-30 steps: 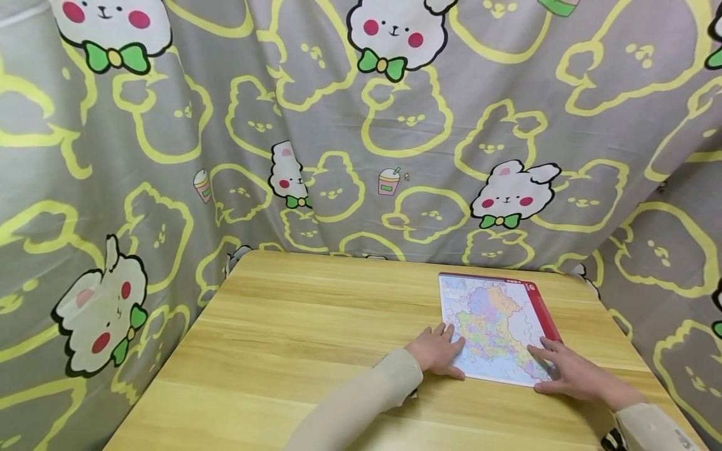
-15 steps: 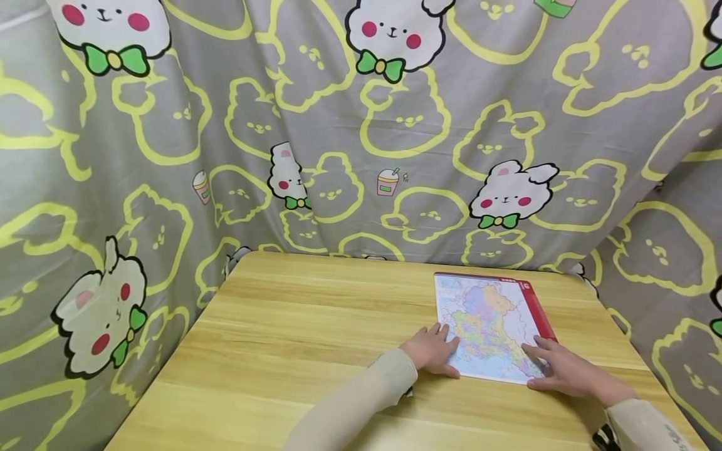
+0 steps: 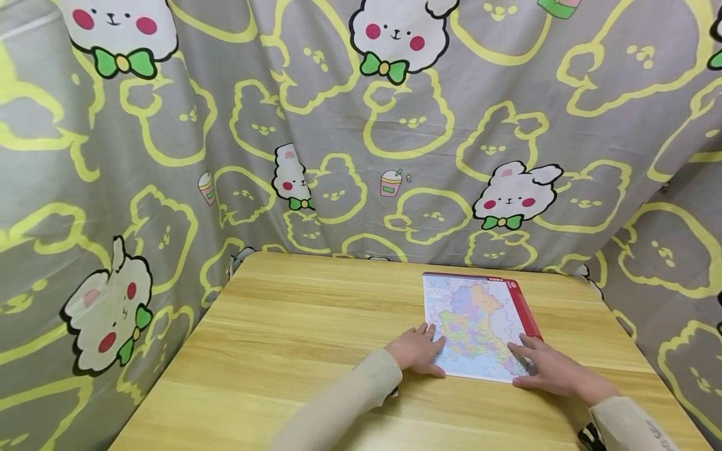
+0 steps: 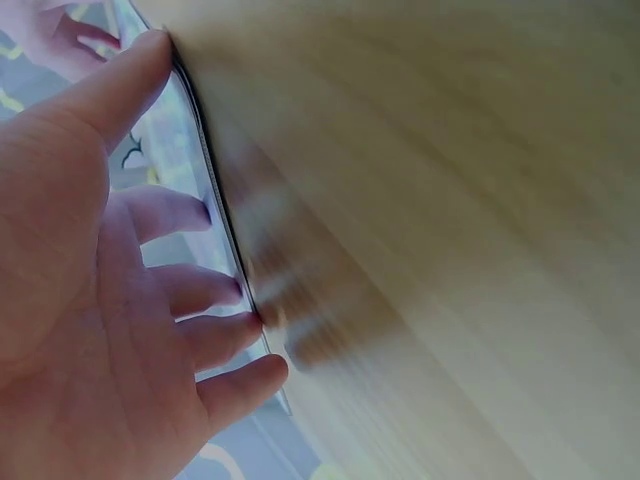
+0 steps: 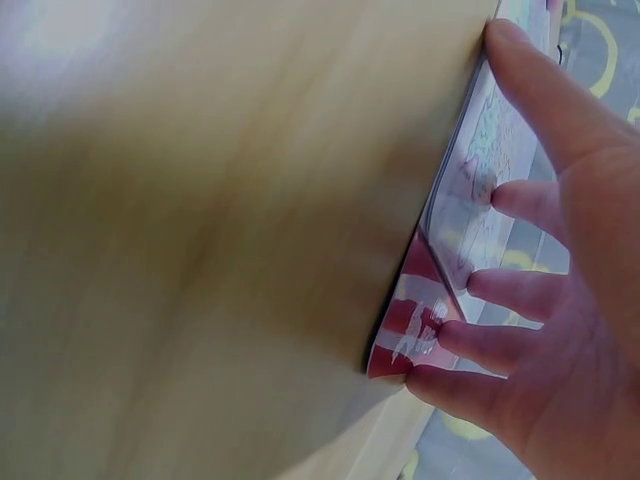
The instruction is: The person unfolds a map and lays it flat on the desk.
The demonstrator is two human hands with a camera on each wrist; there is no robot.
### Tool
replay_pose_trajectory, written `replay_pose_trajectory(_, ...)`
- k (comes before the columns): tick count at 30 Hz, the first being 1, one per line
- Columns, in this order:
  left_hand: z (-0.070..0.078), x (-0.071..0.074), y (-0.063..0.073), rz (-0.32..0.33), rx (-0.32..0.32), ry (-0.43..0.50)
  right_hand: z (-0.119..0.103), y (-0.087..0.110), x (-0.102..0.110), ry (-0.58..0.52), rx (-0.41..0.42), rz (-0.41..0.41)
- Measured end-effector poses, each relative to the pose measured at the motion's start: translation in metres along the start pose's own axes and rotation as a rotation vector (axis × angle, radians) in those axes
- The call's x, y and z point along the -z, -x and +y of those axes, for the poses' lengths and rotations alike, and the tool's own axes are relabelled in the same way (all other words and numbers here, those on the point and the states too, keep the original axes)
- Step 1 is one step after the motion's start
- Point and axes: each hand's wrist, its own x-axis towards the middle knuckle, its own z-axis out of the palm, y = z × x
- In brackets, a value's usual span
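Note:
A flat, thin map board (image 3: 470,326), printed with a many-coloured map and with a red band (image 3: 524,310) along its right side, lies face up on the wooden table. My left hand (image 3: 414,352) rests with spread fingers at its left edge, thumb near the lower corner. At the opposite side my right hand (image 3: 549,369) has its fingertips on the board and thumb at the lower right corner. In the left wrist view the fingers of the left hand (image 4: 110,300) reach along the board's edge. The right wrist view shows the right hand (image 5: 570,290) touching the board's red band and glossy face.
The wooden table (image 3: 293,319) extends to the left of the board and in front of it. A grey curtain (image 3: 338,125) with yellow outlines and white rabbit prints hangs behind the table and at both sides.
The map board has slid left across the table, with both hands moving along with it. Their spread fingers keep about the same place on its edges.

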Motion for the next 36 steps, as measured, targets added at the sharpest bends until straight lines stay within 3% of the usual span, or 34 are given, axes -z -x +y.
replay_pose_trajectory(20, -0.028, -0.007, 0.032, 0.011, -0.004, 0.021, -0.031, -0.023, -0.007, 0.017, 0.035, -0.018)
replay_pose_trajectory(36, -0.055, -0.023, 0.05, 0.032, 0.011, 0.055, -0.054, -0.046, -0.012, 0.018, 0.076, -0.038)
